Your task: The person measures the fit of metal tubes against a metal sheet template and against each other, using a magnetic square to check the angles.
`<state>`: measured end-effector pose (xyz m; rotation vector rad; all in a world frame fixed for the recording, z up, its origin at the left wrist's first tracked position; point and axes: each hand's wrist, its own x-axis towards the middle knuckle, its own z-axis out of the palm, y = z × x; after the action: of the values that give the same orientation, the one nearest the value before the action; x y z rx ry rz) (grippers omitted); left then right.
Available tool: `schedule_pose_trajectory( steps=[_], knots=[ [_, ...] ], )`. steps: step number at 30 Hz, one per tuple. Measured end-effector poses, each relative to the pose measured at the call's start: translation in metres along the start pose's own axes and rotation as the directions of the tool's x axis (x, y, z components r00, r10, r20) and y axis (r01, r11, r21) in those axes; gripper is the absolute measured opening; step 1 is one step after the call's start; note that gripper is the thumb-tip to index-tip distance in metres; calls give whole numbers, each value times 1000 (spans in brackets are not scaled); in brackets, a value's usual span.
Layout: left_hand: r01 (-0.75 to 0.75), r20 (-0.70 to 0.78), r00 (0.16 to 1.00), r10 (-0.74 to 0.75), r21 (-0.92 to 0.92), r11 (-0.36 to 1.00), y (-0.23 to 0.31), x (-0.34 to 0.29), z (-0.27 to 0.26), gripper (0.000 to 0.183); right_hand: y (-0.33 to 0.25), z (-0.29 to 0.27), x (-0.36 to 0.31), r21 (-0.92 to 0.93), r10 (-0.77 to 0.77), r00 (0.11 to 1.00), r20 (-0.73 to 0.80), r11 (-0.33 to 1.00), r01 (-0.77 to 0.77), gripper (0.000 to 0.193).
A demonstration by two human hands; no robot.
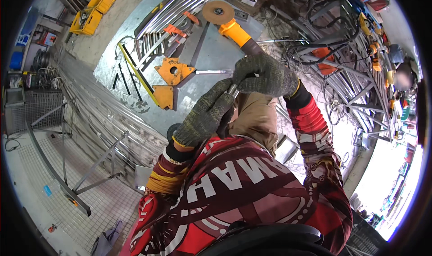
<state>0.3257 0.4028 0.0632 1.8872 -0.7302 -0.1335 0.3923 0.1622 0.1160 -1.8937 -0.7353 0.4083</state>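
Observation:
My left hand (204,112), in a grey knitted glove, is closed around a short shiny metal piece (233,91), apparently a bit of tube. The gloved fingers of my right hand (266,76) pinch its upper end; most of it is hidden between the gloves. Just beyond my right hand lies an orange angle grinder (235,31) with a round brown disc (218,12), its rear end covered by my glove in this view. A thin silver rod (210,71) points from the orange magnetic welding square (173,71) toward my fingers.
On the metal table (112,62) lie a second orange square (163,97), a yellow strip (137,75), dark short bars (123,79), orange clamps (173,30) and several metal tubes (180,8). Steel frames and cables (328,53) crowd the right. Yellow crates (86,21) stand far left.

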Motion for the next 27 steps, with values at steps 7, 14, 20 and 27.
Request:
schedule_pose_trajectory(
  steps=[7,14,20,27],
  knots=[
    [38,-71,997,-43,-78,996,-5,-1,-17,39,-15,4,9,165,107,957,-271,984,-63,25],
    [-102,-113,985,130,223,970,-13,-22,-19,46,-38,29,30,-257,-129,979,-157,963,85,19],
    [-94,-232,964,133,172,981,-20,-29,-6,57,-34,55,37,-453,-250,952,-176,879,147,11],
    [92,-269,962,-52,136,986,-8,-47,-19,51,-20,88,48,-502,-282,942,-182,851,158,14]
  ],
)
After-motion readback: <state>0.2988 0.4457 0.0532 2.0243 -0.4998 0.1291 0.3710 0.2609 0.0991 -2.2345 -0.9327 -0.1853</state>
